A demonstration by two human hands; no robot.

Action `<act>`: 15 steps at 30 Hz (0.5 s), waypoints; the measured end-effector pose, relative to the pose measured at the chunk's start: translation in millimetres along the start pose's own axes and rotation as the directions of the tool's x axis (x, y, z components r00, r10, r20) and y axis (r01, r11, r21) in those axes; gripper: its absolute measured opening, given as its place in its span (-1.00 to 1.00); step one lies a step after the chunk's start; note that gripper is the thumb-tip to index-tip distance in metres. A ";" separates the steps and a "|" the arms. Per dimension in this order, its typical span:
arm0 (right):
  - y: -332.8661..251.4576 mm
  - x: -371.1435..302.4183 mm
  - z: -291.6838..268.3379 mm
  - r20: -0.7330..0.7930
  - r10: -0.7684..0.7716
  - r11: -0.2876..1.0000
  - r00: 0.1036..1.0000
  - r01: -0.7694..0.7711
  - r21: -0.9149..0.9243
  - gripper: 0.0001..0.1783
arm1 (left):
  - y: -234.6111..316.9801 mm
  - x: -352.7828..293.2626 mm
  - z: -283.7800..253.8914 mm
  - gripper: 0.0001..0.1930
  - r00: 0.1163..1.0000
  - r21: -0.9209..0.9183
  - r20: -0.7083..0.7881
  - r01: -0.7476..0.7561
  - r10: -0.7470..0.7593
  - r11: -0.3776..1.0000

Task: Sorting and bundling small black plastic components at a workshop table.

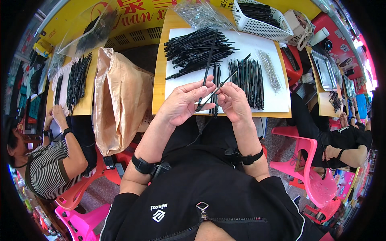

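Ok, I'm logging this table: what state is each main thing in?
Left hand: holding a black strip
Right hand: pinching another black strip
Strip pile: loosely heaped
Strip row: side by side
Silver wires: loosely bunched
White basket: open, holding black strips
Brown bag: creased

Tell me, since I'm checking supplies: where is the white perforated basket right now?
In the head view, the white perforated basket stands at the far right corner of the wooden table, with the clear plastic bag to its left.
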State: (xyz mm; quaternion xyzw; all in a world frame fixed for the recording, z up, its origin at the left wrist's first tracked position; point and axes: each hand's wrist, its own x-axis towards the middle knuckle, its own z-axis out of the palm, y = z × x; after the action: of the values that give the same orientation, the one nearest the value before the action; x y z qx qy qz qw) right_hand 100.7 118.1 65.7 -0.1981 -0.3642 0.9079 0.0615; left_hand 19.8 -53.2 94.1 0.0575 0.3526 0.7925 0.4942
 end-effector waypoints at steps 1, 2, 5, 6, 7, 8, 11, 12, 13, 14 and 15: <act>-0.3 0.3 -0.4 -0.002 0.008 1.000 1.000 -0.008 0.005 -0.92 | 0.0 -0.3 0.4 -0.75 1.000 0.008 0.003 -0.001 0.001 1.000; -0.5 0.4 -0.7 -0.004 0.016 1.000 1.000 -0.016 0.011 -0.91 | 0.1 -0.4 0.6 -0.75 1.000 0.008 0.003 -0.001 0.001 1.000; 1.1 0.6 -1.4 0.015 0.010 1.000 1.000 -0.010 0.020 -0.91 | -0.8 0.0 -0.9 -0.75 1.000 0.012 0.018 0.007 -0.007 1.000; 1.3 1.0 -1.5 0.015 0.010 1.000 1.000 -0.011 0.020 -0.91 | -1.6 0.5 -2.3 -0.75 1.000 0.016 0.030 0.005 -0.005 1.000; 1.5 1.6 -1.8 0.006 0.016 1.000 1.000 -0.016 0.021 -0.91 | -2.1 0.7 -3.1 -0.75 0.999 0.020 0.042 0.003 -0.004 1.000; 1.7 2.2 -2.0 -0.003 0.021 1.000 1.000 -0.021 0.021 -0.91 | -2.0 0.5 -3.1 -0.75 0.999 0.019 0.041 0.003 -0.004 1.000; 2.0 3.1 -3.4 -0.011 0.026 1.000 1.000 -0.026 0.018 -0.91 | -2.3 0.4 -2.4 -0.75 0.999 0.039 0.048 0.001 -0.003 0.999; 2.3 3.2 -3.6 -0.011 0.027 0.999 1.000 -0.026 0.018 -0.91 | -2.3 0.3 -1.5 -0.75 0.999 0.036 0.046 -0.002 0.001 0.999; 2.7 3.3 -3.8 -0.011 0.026 0.999 1.000 -0.026 0.018 -0.91 | -2.7 0.3 -0.9 -0.75 0.999 0.033 0.045 -0.006 0.004 0.999; 3.2 3.3 -3.9 -0.011 0.026 0.999 1.000 -0.026 0.019 -0.91 | -3.9 0.8 -1.5 -0.75 0.999 0.033 0.044 -0.005 0.004 0.999; 3.6 3.5 -3.6 -0.011 0.027 0.999 1.000 -0.027 0.019 -0.91 | -5.1 1.3 -2.4 -0.76 0.995 0.047 0.081 -0.056 0.052 0.997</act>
State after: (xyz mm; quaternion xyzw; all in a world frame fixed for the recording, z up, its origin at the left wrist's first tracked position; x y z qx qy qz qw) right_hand 99.1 118.7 59.8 -0.2075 -0.3526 0.9109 0.0533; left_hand 21.8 -52.0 88.8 0.1107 0.3502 0.7939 0.4846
